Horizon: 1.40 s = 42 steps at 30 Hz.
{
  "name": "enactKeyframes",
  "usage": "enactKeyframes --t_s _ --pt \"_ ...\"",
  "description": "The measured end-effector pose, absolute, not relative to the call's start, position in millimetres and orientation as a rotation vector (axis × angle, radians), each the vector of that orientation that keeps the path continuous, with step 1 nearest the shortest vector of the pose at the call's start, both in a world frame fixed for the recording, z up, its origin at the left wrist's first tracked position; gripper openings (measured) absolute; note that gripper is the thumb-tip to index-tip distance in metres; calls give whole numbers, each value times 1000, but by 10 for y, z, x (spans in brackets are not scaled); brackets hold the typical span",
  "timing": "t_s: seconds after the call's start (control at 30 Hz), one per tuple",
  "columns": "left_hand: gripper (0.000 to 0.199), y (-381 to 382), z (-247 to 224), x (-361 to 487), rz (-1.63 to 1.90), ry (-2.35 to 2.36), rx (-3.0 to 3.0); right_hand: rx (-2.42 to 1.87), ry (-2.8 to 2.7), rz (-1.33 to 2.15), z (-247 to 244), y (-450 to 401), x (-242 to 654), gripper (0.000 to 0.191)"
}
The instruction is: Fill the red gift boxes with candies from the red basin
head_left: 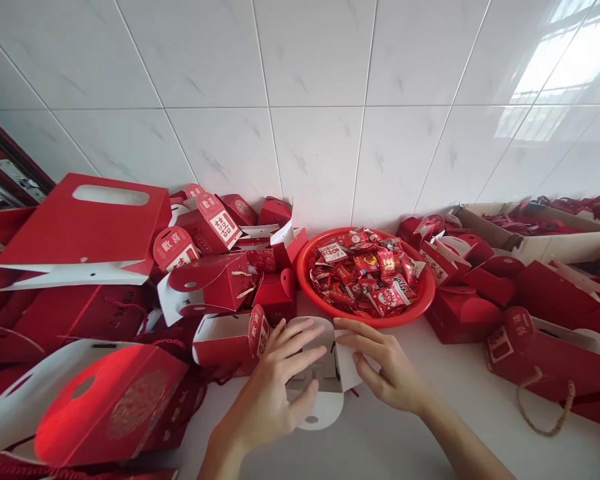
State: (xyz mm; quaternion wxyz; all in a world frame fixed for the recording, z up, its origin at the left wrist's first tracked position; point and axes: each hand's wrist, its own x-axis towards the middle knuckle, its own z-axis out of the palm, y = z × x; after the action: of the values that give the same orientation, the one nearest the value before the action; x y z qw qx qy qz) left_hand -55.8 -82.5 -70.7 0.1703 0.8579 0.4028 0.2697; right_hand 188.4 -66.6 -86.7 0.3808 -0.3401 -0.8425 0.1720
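Observation:
A small box with its white inside showing (325,405) stands open on the table between my hands, its flaps spread. My left hand (285,370) is over the box's left side with its fingers apart. On the right, my right hand (380,363) touches or hovers at the box's right flap, fingers spread. My fingers cover parts of the box's walls. Just behind it is a red plastic basket (303,280) full of red-wrapped sweets (365,270).
Red gift boxes (213,283) are piled on the left, with a large red box (90,230) on top. More red boxes (550,353) stand on the right. A cardboard carton (555,247) holds red items at the back right. A tiled wall (315,153) rises behind.

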Motion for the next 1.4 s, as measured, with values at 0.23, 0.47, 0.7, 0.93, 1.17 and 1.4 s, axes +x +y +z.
enactKeyframes --t_s 0.23,0.47,0.7,0.93,1.17,1.4 --pt "30 -809 -682 -570 888 1414 2413 -849 -2124 337 -910 -653 1862 40" --pt "46 -790 -710 -630 818 1523 2391 -892 -2159 314 -919 -657 1872 40" --pt "51 -809 -665 -650 710 1580 2348 -927 -2207 432 -894 -665 1869 44" --pt "52 -837 -709 -700 710 1591 2368 -902 -2216 548 -933 -642 1816 43" --pt "51 -875 -696 -666 674 1564 2399 -878 -2177 519 -967 -626 1823 37" --pt "49 -887 -682 -577 721 1534 2412 -782 -1856 357 -835 -649 1936 23"
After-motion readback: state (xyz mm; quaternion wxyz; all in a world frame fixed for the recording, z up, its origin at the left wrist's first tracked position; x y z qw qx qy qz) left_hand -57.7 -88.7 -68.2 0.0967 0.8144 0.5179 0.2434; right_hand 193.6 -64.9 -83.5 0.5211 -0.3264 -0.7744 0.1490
